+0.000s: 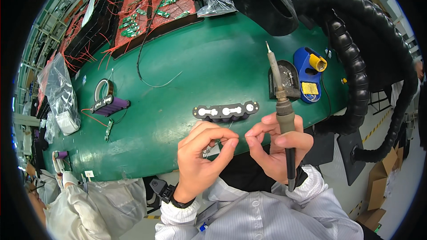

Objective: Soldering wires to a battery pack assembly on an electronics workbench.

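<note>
My right hand [284, 149] holds a soldering iron [286, 118] upright, its metal tip pointing up and away from me. The thumb and index finger of that hand curl toward my left hand [204, 151]. On the left, thumb and forefinger are pinched together; a thin wire seems to show near them, but what they hold is too small to name. Just beyond both hands lies a battery pack [225, 111] with a black end holder and white-coated contact strips. Part of a small pale item [212, 151] shows behind my left fingers.
Beyond the right hand stand a black tray [284, 81] and a blue iron stand [307, 78]. A black fume hose [349, 40] arches on the right. Leftward are a purple battery pack [111, 106], tape roll [103, 90] and circuit board [109, 130]. A co-worker's sleeve [84, 204] is lower left.
</note>
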